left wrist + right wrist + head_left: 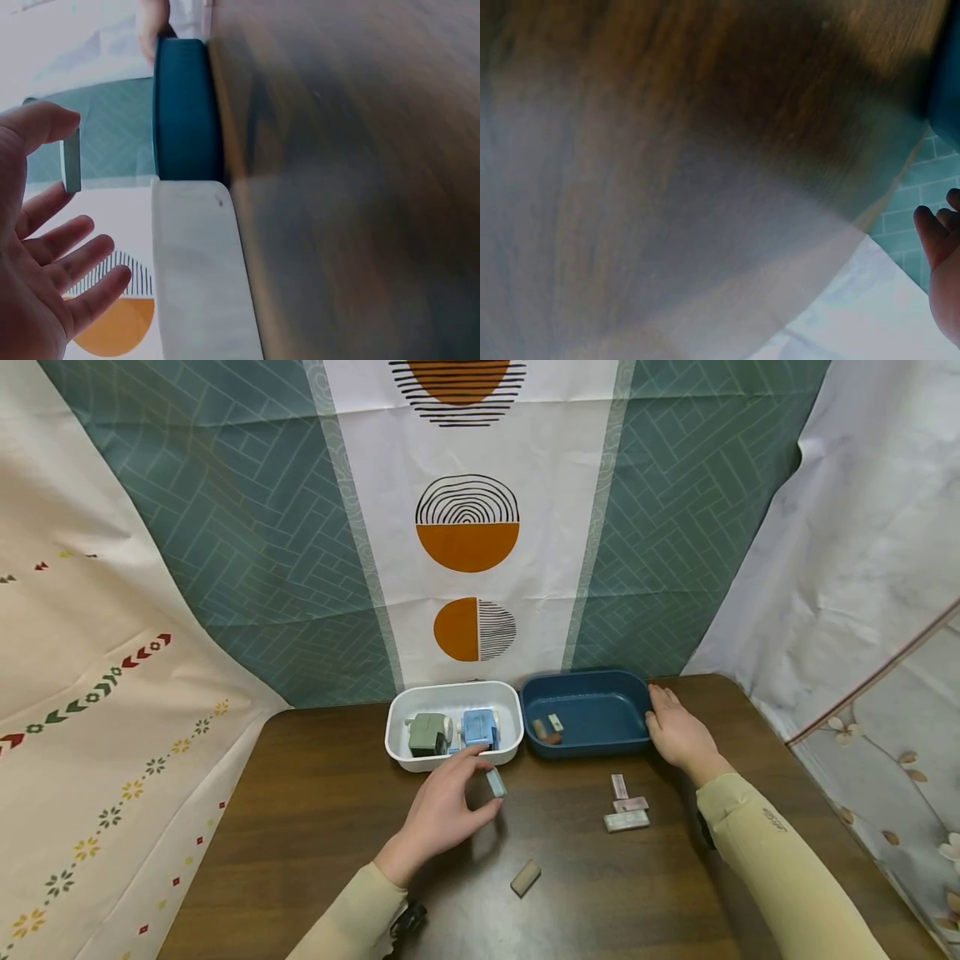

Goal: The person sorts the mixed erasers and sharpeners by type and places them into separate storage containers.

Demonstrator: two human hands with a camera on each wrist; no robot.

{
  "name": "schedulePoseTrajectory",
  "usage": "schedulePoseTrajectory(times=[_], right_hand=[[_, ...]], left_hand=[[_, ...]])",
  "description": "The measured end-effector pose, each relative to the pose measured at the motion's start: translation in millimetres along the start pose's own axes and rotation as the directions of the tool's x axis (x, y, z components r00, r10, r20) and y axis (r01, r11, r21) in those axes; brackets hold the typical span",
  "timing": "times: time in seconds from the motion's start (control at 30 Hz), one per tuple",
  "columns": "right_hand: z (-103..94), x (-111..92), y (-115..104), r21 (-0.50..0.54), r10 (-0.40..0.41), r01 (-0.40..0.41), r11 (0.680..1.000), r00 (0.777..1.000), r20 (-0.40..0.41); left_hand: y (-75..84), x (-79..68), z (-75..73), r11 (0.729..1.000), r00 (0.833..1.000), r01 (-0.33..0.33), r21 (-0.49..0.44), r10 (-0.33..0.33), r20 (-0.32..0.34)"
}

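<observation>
In the head view my left hand (442,806) pinches a small pale blue-grey block (496,782) between thumb and index finger, above the table just in front of the white bin (392,735). The left wrist view shows the same block (70,161) on edge, the other fingers spread loosely. My right hand (681,735) rests against the right side of the dark blue bin (588,749), fingers fairly straight. Inside the blue bin lie several small blocks (555,722), cream and brown. The white bin holds a green toy-like object (427,732) and a blue one (478,727).
On the brown table (300,827) lies a tan block (526,877) near the front. To its right sit two pinkish blocks (630,804) and a pale grey block (627,821). A patterned cloth (465,668) hangs behind the bins, with light cloths at both sides.
</observation>
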State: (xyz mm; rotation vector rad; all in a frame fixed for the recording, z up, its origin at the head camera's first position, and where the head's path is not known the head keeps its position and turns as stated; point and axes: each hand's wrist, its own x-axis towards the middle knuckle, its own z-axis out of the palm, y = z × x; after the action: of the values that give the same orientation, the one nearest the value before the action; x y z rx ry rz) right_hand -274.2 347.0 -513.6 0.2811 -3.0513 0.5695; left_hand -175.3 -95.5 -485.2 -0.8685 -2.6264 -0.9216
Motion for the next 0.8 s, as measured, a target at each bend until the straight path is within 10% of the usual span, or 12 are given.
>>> schedulePoseTrajectory(times=[0.8], right_hand=[[0.8, 0.3, 0.5, 0.001, 0.004, -0.004, 1.0, 1.0, 0.009]], left_hand=[[27.5, 43.6, 36.8, 0.996, 0.998, 0.051, -0.066, -0.054, -0.041]])
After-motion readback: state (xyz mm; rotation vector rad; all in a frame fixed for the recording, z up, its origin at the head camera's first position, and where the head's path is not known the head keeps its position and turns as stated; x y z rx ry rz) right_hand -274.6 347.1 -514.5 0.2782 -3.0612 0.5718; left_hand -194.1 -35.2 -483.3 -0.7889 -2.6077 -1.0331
